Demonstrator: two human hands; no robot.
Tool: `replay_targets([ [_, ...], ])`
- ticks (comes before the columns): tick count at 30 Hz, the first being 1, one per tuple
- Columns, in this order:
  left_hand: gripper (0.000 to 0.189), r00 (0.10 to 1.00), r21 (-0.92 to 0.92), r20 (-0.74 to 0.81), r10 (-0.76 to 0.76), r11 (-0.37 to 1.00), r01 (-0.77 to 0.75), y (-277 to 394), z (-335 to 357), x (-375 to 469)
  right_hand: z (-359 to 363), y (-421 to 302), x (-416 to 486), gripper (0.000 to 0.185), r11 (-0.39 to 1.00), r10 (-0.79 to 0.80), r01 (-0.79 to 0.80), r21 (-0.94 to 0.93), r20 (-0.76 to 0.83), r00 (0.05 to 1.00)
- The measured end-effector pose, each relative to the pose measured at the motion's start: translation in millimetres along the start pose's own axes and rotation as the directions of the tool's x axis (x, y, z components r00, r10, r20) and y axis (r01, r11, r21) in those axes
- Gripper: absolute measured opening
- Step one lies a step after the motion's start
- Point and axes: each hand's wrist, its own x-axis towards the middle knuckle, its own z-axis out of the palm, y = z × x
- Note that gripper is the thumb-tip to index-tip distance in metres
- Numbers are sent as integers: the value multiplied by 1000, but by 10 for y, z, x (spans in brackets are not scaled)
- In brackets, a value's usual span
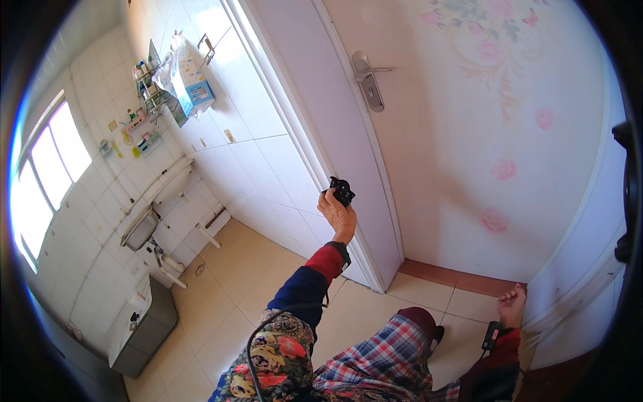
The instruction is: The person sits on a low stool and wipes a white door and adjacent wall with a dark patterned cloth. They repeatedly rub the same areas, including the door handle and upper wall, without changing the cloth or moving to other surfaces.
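My left hand (337,216) is raised at the corner of the white door frame (357,251). Between its fingers is a small black object (342,192) with pale spots, held against or very close to the frame's edge; its exact kind is unclear. Low on the right, my right hand (511,304) hangs with its fingers curled and nothing visible in them. It is near the foot of a pale door (452,166) painted with pink flowers. That door is closed, with a metal lever handle (370,80) on its left side.
At left is a tiled room with a washbasin (173,183), a metal sink (140,231) and a grey tiled trough (145,336). A blue and white package (193,90) hangs on the wall. A reddish threshold (452,277) edges the tiled floor. A black cable (251,346) crosses my left sleeve.
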Motion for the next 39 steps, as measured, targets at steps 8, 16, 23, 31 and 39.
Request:
replay_targets([
  [8, 51, 896, 117, -236, 376, 926, -358, 617, -421, 1755, -111, 98, 227, 11, 998, 43, -43, -49, -4, 999],
  [16, 57, 954, 329, -192, 228, 931, -156, 1994, -1124, 3539, -154, 216, 382, 8, 996, 41, -49, -79, -107, 993],
  [23, 55, 927, 332, -195, 319, 911, -244, 1803, -1026, 3210, -103, 232, 379, 6, 991, 98, -107, -84, -97, 990],
  [31, 58, 867, 219, -175, 467, 876, -429, 973, -604, 2103, -168, 212, 385, 8, 989, 126, -131, -65, -67, 990],
  [39, 66, 956, 71, -8, 294, 954, -292, -58, -18, 179, -120, 145, 284, 8, 992, 117, -117, -42, 7, 993],
])
